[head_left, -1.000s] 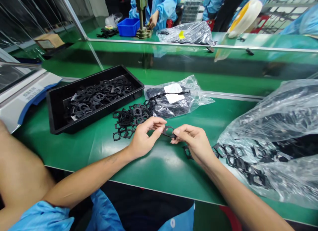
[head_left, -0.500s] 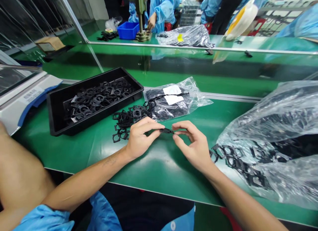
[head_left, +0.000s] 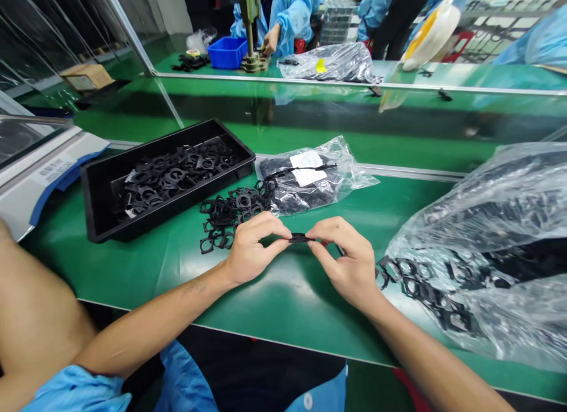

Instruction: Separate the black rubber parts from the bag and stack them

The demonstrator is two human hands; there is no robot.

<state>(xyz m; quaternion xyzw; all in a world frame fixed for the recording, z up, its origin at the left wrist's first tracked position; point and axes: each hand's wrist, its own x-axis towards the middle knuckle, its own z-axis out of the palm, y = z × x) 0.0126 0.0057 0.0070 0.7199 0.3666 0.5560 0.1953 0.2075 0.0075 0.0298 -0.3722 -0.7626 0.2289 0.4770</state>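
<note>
A small flat black plastic frame part is held edge-on between both hands, just above the green table. My left hand pinches its left end with thumb and fingers. My right hand pinches its right end. Behind my left hand lies a loose heap of the same black parts. More such parts spill from a big clear bag to the right of my right hand.
A black tray with several black parts stands at the left. A smaller labelled clear bag lies behind the hands. A weighing scale sits at far left. People in blue coats work at a far bench.
The black part has turned from lying flat to edge-on. My right hand's fingers have closed in on its right end. The hands have stayed in nearly the same place.
</note>
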